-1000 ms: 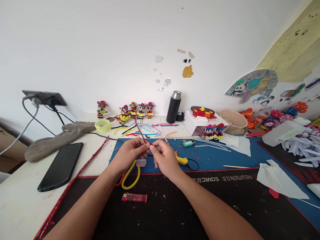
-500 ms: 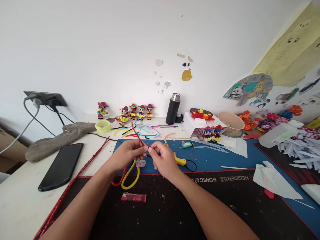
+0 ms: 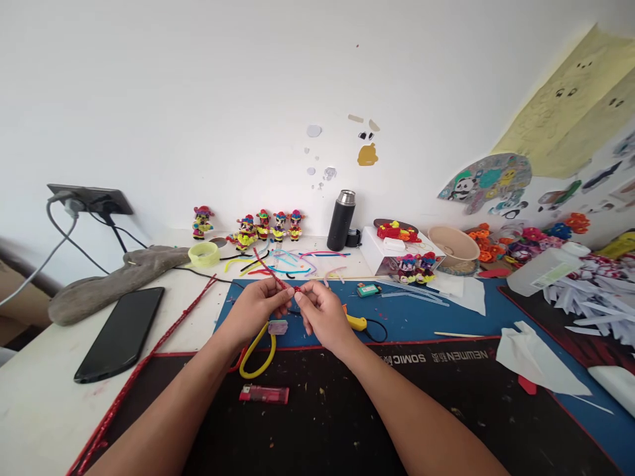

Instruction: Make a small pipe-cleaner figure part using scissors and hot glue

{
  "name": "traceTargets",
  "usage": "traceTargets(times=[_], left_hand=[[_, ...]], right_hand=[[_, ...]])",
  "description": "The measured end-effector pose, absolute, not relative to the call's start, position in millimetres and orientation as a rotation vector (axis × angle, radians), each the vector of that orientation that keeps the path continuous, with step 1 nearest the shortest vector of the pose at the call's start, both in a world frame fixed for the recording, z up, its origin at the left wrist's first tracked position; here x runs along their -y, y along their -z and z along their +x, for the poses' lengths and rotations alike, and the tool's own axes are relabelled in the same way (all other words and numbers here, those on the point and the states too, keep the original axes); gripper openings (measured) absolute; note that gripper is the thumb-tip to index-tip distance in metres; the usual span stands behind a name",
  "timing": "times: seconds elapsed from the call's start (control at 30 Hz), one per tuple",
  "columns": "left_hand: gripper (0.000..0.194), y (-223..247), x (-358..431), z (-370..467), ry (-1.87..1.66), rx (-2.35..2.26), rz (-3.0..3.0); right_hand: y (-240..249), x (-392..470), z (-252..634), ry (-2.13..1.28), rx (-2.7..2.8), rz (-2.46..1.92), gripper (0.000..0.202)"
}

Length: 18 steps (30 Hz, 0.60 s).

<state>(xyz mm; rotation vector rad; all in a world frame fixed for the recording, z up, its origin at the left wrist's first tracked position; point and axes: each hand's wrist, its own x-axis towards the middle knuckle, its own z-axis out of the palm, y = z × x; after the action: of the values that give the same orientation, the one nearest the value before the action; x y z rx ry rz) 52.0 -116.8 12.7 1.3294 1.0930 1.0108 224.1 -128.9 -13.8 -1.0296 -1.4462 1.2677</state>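
Observation:
Above the blue mat, my left hand (image 3: 260, 307) pinches a thin red pipe cleaner (image 3: 268, 268), whose free end sticks up and to the left. My right hand (image 3: 322, 311) is closed on the same pipe cleaner where a small red bend or coil shows between the fingertips. The two hands nearly touch, and their fingers hide part of it. Below my left hand lie scissors with a yellow and red handle (image 3: 258, 354), partly covered, and a small clear block (image 3: 278, 327). A red lighter (image 3: 264, 394) lies nearer me. Beside my right hand is a yellow-handled tool (image 3: 356, 322).
A phone (image 3: 120, 334) and long red pipe cleaners (image 3: 143, 360) lie at left. Several small figures (image 3: 247, 231) stand along the wall near a black flask (image 3: 342, 221). A white box (image 3: 387, 254), a bowl (image 3: 454, 244) and a plastic bottle (image 3: 543, 271) stand at right.
The view has shifted slightly. Both hands stay together, and a little more of the red pipe cleaner shows between the fingertips.

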Motion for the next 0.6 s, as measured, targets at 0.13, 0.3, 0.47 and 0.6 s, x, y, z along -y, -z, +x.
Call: traceTargets(times=[0.13,0.3,0.47,0.6], left_hand=[[0.040,-13.3,118.7,55.3,-1.010,-1.100,1.328],[0.039,-15.6,119.7,54.2,-0.986,-1.088,1.313],[0.039,-19.7,116.8,45.9,-0.896,-1.042,1.281],[0.040,-21.9,116.5,44.6,-0.895,-1.107,1.378]], right_hand=[[15.0,128.4,223.8,-1.257,1.440,-1.034,0.022],[13.4,129.8,224.0,-1.250,1.450,-1.060,0.022],[10.0,131.6,223.8,-1.290,1.446,-1.041,0.021],[13.2,131.1,222.8,-1.276,1.441,-1.046,0.018]])
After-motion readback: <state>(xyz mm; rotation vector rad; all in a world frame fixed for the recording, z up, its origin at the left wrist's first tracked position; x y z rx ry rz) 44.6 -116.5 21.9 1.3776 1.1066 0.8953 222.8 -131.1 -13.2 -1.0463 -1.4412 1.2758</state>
